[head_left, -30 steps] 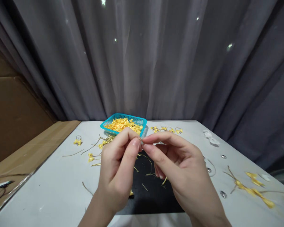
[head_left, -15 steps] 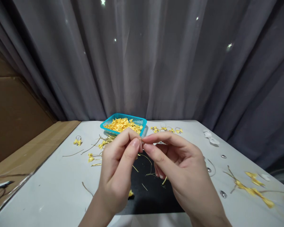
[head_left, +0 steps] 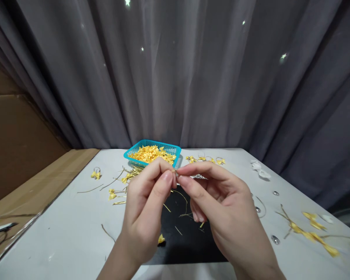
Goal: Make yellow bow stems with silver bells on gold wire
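Note:
My left hand point(head_left: 146, 210) and my right hand point(head_left: 221, 210) meet fingertip to fingertip above a black mat point(head_left: 189, 241). Both pinch a tiny piece between thumb and forefinger; it is too small to name. Thin gold wire bits point(head_left: 181, 202) lie on the mat under my hands. Behind my fingers stands a teal basket point(head_left: 134, 149) heaped with small yellow bows point(head_left: 151, 153).
The white table point(head_left: 70, 233) carries scattered yellow bows on wire rings point(head_left: 204, 159), one bow point(head_left: 95, 174) at the left, yellow ribbon strips point(head_left: 312, 231) and small silver pieces point(head_left: 275, 239) at the right. A grey curtain point(head_left: 192, 77) hangs behind. Cardboard point(head_left: 17, 155) lies left.
My hands stay together in the same spot; the fingers of both shift only slightly around the pinched piece.

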`<state>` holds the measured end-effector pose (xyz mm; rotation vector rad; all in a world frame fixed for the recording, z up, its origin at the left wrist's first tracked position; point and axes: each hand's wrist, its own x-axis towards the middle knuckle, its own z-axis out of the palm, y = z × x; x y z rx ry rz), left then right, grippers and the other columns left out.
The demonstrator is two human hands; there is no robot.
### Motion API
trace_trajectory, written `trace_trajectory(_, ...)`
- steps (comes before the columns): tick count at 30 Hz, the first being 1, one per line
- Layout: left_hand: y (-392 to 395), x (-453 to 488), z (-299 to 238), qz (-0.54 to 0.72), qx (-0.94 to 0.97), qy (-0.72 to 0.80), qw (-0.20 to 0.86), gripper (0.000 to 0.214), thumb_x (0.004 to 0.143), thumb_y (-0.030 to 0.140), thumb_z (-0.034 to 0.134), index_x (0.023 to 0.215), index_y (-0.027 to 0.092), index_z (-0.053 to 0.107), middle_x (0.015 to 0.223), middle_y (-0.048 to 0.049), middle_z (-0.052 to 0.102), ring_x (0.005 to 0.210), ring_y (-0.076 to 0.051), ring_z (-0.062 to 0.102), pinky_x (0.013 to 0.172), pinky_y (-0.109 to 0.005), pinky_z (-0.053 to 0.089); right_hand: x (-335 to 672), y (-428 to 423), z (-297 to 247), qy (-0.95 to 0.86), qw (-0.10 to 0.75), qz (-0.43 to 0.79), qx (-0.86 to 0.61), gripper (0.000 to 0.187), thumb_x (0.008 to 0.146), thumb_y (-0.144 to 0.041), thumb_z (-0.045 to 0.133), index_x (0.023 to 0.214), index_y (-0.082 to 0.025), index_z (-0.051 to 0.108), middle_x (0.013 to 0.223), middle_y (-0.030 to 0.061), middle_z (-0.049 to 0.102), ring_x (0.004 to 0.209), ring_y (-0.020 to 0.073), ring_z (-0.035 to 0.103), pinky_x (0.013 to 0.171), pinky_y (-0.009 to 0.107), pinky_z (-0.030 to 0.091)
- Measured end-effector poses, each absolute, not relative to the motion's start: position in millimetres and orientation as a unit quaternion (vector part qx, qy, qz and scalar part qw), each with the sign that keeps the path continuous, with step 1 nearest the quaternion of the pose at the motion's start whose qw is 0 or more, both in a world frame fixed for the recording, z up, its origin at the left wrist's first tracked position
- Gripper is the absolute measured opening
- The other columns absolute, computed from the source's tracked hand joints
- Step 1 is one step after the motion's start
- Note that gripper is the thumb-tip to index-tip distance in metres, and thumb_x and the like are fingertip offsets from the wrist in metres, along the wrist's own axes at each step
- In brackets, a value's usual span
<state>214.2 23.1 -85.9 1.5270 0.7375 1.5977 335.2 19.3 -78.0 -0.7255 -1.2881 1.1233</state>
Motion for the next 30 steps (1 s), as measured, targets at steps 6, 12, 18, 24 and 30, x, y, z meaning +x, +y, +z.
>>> trace_trajectory(6, 23.4, 213.4, -86.0, 0.633, 0.602, 0.298, 0.385, 0.027, 0.094, 0.022, 0.044, 0.067, 0.018, 0.048, 0.062, 0.0017, 0.037, 0.055, -0.01, 0.033, 0.05, -0.026, 0.03, 335.4, 21.4, -76.5, -0.557, 0.606, 0.47, -0.317, 0.002, 0.082, -0.023, 0.067, 0.082, -0.022, 0.069, 0.057, -0.0039, 0.056, 0.042, 0.0033, 0.041, 0.037, 0.01, 0.037)
trace_trajectory(12, 23.3, 213.6, -86.4, 0.629, 0.605, 0.299, 0.387, 0.027, 0.094, 0.021, 0.042, 0.068, 0.018, 0.049, 0.063, 0.0018, 0.038, 0.055, -0.01, 0.035, 0.05, -0.025, 0.031, 334.5, 20.5, -76.6, -0.558, 0.599, 0.482, -0.314, 0.004, 0.083, -0.023, 0.065, 0.081, -0.023, 0.069, 0.052, -0.0049, 0.052, 0.042, 0.0033, 0.039, 0.037, 0.009, 0.036)
trace_trajectory(18, 22.6, 213.5, -86.0, 0.629, 0.606, 0.289, 0.392, 0.027, 0.095, 0.022, 0.042, 0.069, 0.018, 0.049, 0.063, 0.0022, 0.038, 0.057, -0.009, 0.035, 0.052, -0.023, 0.032, 335.6, 19.6, -77.2, -0.557, 0.598, 0.48, -0.318, 0.003, 0.083, -0.023, 0.066, 0.081, -0.022, 0.069, 0.057, -0.0036, 0.057, 0.043, 0.003, 0.041, 0.038, 0.01, 0.036)
trace_trajectory(24, 24.0, 213.8, -86.3, 0.628, 0.61, 0.28, 0.394, 0.028, 0.095, 0.019, 0.041, 0.069, 0.018, 0.049, 0.063, 0.0023, 0.039, 0.057, -0.009, 0.035, 0.052, -0.022, 0.032, 335.1, 19.1, -77.3, -0.555, 0.601, 0.483, -0.313, 0.005, 0.083, -0.02, 0.066, 0.081, -0.023, 0.069, 0.06, -0.0041, 0.06, 0.043, 0.002, 0.042, 0.039, 0.01, 0.036)
trace_trajectory(30, 24.6, 213.0, -87.1, 0.628, 0.603, 0.287, 0.4, 0.027, 0.095, 0.02, 0.043, 0.068, 0.018, 0.048, 0.064, 0.0023, 0.037, 0.058, -0.009, 0.036, 0.053, -0.022, 0.031, 334.2, 20.6, -76.4, -0.562, 0.613, 0.466, -0.303, 0.005, 0.081, -0.019, 0.067, 0.08, -0.023, 0.069, 0.057, -0.0056, 0.054, 0.043, 0.001, 0.042, 0.038, 0.009, 0.034)
